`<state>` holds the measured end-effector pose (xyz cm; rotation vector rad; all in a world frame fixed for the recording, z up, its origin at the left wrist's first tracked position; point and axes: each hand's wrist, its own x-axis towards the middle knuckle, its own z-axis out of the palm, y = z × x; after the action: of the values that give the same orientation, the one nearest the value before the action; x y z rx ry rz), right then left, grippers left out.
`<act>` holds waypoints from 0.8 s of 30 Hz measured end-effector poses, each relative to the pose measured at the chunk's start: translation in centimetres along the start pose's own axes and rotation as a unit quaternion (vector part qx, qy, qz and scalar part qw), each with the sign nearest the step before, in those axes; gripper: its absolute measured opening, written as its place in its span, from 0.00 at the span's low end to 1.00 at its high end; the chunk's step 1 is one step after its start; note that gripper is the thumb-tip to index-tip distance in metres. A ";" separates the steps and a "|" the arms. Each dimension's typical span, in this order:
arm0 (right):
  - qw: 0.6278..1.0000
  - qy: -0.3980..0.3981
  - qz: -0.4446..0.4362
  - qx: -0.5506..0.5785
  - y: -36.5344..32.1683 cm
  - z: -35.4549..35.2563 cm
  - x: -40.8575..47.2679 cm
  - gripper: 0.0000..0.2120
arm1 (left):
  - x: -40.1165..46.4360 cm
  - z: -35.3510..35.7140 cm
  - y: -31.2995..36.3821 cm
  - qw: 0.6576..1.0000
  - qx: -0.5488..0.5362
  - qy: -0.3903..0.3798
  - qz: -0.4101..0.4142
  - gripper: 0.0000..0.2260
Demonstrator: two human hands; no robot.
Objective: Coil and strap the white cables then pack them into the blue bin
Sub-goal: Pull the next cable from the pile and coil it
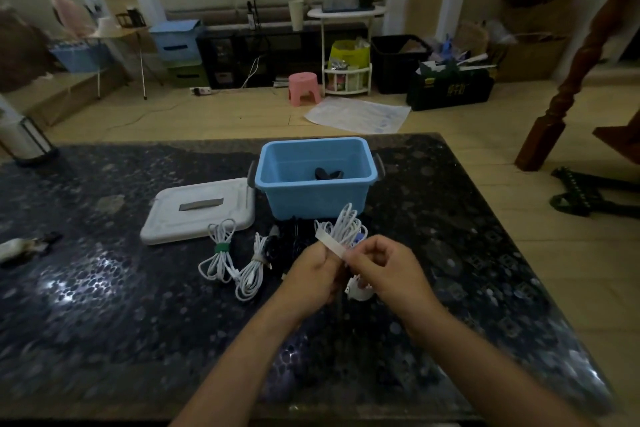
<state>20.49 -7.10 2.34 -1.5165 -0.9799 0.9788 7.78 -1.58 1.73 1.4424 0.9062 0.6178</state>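
Observation:
The blue bin (pixel 317 196) stands open on the dark table, a black item lying at its bottom. Just in front of it my left hand (pixel 313 274) grips a coiled white cable (pixel 343 224), whose loops stick up above my fingers. My right hand (pixel 384 269) pinches a white strap (pixel 330 242) that runs across the coil. A white plug end (pixel 358 289) hangs below my hands. Two more coiled white cables lie on the table to the left: one with a green strap (pixel 220 250), one with a pale strap (pixel 254 262).
The bin's white lid (pixel 199 210) lies flat left of the bin. Dark cables (pixel 287 236) lie bunched between the bin and my hands. A small object (pixel 20 246) sits near the table's left edge. Beyond the table, the floor holds a pink stool and boxes.

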 end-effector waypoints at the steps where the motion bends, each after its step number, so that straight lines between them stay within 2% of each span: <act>1: 1.000 0.004 -0.001 -0.001 0.1 0.1 -0.1 0.09 | -0.1 0.0 0.0 1.000 0.019 -0.005 0.005 0.17; 4: 1.000 0.017 0.012 0.008 0.2 0.0 0.0 0.13 | -0.3 -0.3 0.2 0.997 0.060 -0.030 0.023 0.14; 9: 0.998 -0.004 0.023 0.056 0.3 -0.2 0.1 0.11 | -0.5 -0.9 0.8 0.994 0.098 -0.050 0.026 0.10; 11: 0.998 -0.009 0.015 0.056 0.4 -0.2 0.1 0.10 | -0.5 -0.7 1.2 0.997 0.061 -0.040 -0.002 0.13; 14: 0.998 -0.021 0.011 0.061 0.6 0.1 0.2 0.09 | -0.5 -0.5 1.7 0.995 -0.067 -0.027 -0.062 0.17; 16: 0.997 -0.031 0.010 0.075 0.9 0.4 0.3 0.07 | -0.4 -0.5 1.6 0.993 -0.101 -0.006 -0.053 0.19; 22: 0.999 -0.042 -0.034 -0.004 1.0 -0.1 0.9 0.03 | -0.7 -0.6 1.4 0.995 -0.098 -0.012 -0.025 0.14; 24: 0.998 -0.058 -0.033 -0.005 0.9 -0.4 0.9 0.06 | -0.9 -0.7 1.4 0.997 -0.078 -0.014 -0.012 0.11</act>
<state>21.23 -6.46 1.43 -1.4397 -1.1105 1.0257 6.91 -1.81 3.36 1.2957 0.8339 0.6349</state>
